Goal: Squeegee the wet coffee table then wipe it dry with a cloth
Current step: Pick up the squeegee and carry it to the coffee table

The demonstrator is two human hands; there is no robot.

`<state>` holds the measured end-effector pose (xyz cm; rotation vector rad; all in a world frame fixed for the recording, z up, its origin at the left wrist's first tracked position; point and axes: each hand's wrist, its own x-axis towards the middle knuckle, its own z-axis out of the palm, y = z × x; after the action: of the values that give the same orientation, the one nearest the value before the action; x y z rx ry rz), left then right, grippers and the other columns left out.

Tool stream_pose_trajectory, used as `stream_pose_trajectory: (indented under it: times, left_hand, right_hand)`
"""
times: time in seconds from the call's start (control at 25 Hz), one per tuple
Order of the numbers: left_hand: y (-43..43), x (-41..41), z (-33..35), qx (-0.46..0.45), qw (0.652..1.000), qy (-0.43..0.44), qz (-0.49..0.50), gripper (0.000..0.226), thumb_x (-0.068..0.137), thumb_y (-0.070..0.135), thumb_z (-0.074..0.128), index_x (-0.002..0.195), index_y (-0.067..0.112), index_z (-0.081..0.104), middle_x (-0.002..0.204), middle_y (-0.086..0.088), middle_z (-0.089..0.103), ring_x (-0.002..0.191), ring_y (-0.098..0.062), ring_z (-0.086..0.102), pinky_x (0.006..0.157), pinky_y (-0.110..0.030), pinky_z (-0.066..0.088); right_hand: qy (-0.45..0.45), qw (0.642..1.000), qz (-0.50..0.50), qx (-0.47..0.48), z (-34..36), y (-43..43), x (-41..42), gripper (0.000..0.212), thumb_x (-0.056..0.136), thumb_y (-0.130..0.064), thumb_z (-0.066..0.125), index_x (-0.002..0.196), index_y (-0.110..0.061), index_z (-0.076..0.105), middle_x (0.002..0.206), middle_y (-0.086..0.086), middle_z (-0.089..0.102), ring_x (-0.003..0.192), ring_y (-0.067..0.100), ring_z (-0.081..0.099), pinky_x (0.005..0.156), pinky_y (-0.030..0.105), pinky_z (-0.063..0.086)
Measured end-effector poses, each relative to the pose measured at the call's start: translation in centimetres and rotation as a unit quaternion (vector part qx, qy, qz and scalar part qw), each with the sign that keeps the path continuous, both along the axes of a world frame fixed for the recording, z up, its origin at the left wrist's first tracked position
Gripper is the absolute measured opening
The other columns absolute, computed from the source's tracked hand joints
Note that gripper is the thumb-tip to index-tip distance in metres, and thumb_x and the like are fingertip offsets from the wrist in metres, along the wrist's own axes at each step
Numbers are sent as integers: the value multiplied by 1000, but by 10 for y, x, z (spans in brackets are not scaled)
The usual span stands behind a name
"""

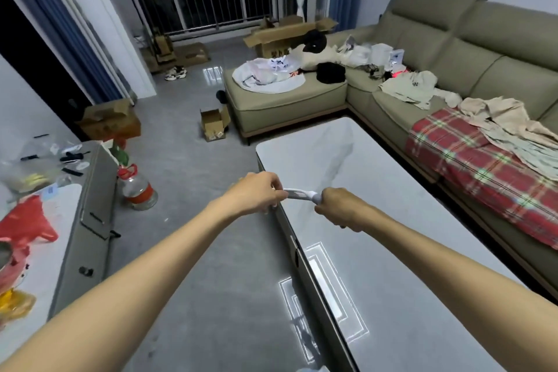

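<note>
The coffee table (377, 251) has a glossy pale grey top that runs from the near right toward the sofa. A white squeegee (300, 194) hangs over the table's left edge, held between both hands. My left hand (256, 192) pinches its left end, just off the table's edge. Over the tabletop, my right hand (339, 207) grips its right end, fingers curled round it. Most of the squeegee is hidden by the hands. No cloth for wiping is plainly in view.
An olive L-shaped sofa (453, 69) with clothes and a red plaid blanket (483, 172) lies behind and right of the table. A plastic bottle (137, 190) and cardboard boxes (214, 124) stand on the floor to the left. A cluttered cabinet (60, 220) fills the left side.
</note>
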<state>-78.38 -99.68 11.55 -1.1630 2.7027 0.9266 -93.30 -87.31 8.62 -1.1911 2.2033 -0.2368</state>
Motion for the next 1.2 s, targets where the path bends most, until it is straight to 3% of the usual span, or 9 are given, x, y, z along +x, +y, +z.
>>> stream_pose_trajectory:
  times: [0.12, 0.28, 0.4, 0.56, 0.68, 0.8, 0.88, 1.0, 1.2]
  left_hand:
    - [-58, -46, 1, 12, 1000, -2, -20, 17, 80, 43, 55, 82, 28, 63, 76, 9, 73, 63, -10, 70, 69, -30, 53]
    - [-162, -116, -6, -5, 998, -16, -66, 21, 81, 47, 54, 85, 28, 63, 75, 10, 72, 63, -7, 70, 62, -26, 49]
    - [-234, -158, -28, 6, 994, -30, -106, 18, 82, 45, 54, 84, 29, 62, 79, 10, 73, 64, -7, 70, 73, -31, 56]
    - [-349, -228, -46, 0, 984, -42, -174, 17, 81, 45, 53, 81, 30, 61, 78, 11, 72, 64, -5, 69, 70, -29, 54]
    - [-401, -269, -54, 16, 974, -71, -214, 18, 81, 45, 53, 82, 29, 61, 78, 10, 72, 64, -5, 69, 65, -26, 52]
    - [-449, -325, -76, 28, 972, -74, -222, 16, 82, 41, 55, 84, 27, 62, 83, 7, 72, 71, -11, 70, 76, -32, 55]
    - [-476, -371, -100, 30, 966, -90, -240, 16, 85, 40, 56, 89, 25, 62, 91, 1, 71, 81, -16, 67, 72, -32, 52]
    - [-509, -425, -141, 31, 958, -122, -259, 17, 87, 38, 56, 95, 25, 61, 100, -1, 69, 89, -16, 59, 67, -30, 46]
    - [-568, -524, -221, 76, 951, -145, -264, 33, 89, 37, 56, 117, 21, 56, 120, -1, 63, 112, -20, 57, 97, -40, 47]
  right_hand:
    - [-2, 1000, -19, 12, 4, -62, -45, 16, 94, -21, 40, 100, -31, 51, 78, 6, 54, 54, 22, 54, 40, 19, 35]
    - [18, 997, -61, 37, -7, -154, -111, 14, 95, -29, 41, 96, -21, 52, 70, 1, 52, 51, 19, 52, 42, 21, 34]
    - [2, 992, -113, 55, -27, -213, -147, 23, 96, -29, 38, 106, -16, 55, 73, 2, 51, 57, 22, 53, 48, 24, 39]
    - [-51, 983, -176, 24, -47, -294, -196, 45, 97, -21, 34, 137, -36, 47, 75, -4, 46, 65, 22, 51, 53, 26, 44]
    - [-77, 974, -212, 27, -52, -328, -223, 48, 97, -21, 33, 140, -40, 42, 81, -6, 45, 60, 18, 49, 40, 18, 36]
    - [-77, 954, -288, 23, -74, -360, -268, 39, 98, -26, 35, 135, -25, 45, 89, 1, 51, 57, 19, 50, 42, 21, 34]
    - [-94, 935, -340, 24, -101, -383, -302, 27, 97, -22, 37, 120, -12, 47, 96, 10, 54, 61, 23, 52, 51, 25, 39]
    - [-127, 916, -379, 37, -146, -411, -345, 12, 97, -18, 39, 105, -10, 45, 100, 14, 55, 66, 26, 53, 60, 30, 45]
    - [-170, 861, -479, 14, -203, -459, -436, 13, 98, -16, 41, 106, -7, 44, 100, 16, 56, 64, 24, 52, 55, 27, 42]
